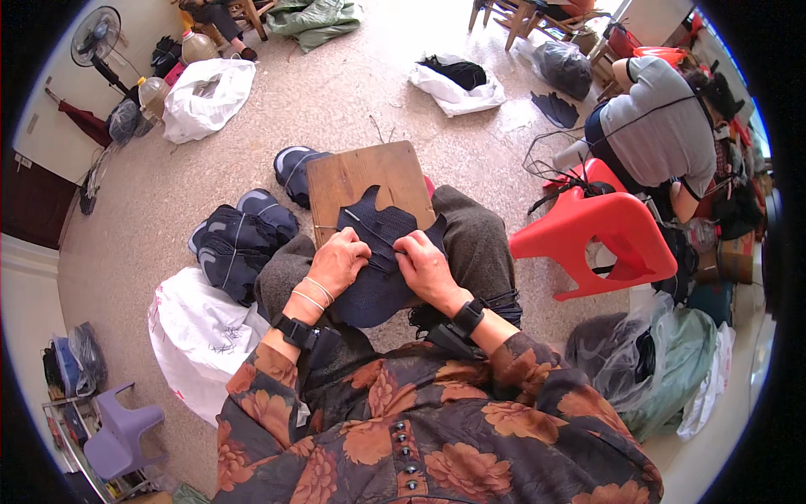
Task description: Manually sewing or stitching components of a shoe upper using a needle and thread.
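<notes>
A dark navy knitted shoe upper lies across my lap, its notched end resting on a wooden board. My left hand is closed on the upper's left side, thumb and fingers pinched together. My right hand pinches the right side of the upper. What lies between the fingertips, apart from the fabric, is too small to make out. A short pale stick-like piece sits on the upper, just beyond my left hand. Dark cords hang over my right knee.
Tied bundles of dark shoe uppers lie on the floor at my left, beside a white sack. A red plastic stool stands at my right. Another person bends over at the far right. Plastic bags lie near right.
</notes>
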Tool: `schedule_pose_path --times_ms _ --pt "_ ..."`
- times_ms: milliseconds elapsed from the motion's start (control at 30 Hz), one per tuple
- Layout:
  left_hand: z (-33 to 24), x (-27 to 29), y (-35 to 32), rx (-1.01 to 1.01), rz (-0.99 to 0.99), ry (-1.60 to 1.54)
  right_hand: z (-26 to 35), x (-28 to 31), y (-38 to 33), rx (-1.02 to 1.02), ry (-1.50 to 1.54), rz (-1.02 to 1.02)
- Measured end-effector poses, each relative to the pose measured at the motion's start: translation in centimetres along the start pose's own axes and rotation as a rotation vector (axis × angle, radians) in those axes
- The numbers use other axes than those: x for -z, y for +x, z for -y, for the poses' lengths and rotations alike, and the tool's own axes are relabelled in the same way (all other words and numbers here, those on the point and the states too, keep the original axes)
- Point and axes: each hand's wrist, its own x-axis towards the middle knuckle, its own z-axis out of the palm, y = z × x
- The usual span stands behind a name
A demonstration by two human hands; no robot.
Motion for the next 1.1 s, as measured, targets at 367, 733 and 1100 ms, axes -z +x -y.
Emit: schedule_pose_path --times_ms 367,733,1100 --pt "0.0 0.3 1.3 -0.029 0.145 0.124 -0.5 0.4 -1.7 0.020 0.151 -0.055" --pt "-0.6 1.3 1.8 -0.022 0.229 0.087 -0.8 0.6 -1.6 0.011 0.204 -0.056" --pt "-0.3 1.4 1.4 0.028 0.248 0.006 -0.9 0.4 -1.5 0.037 0.187 -0.057"
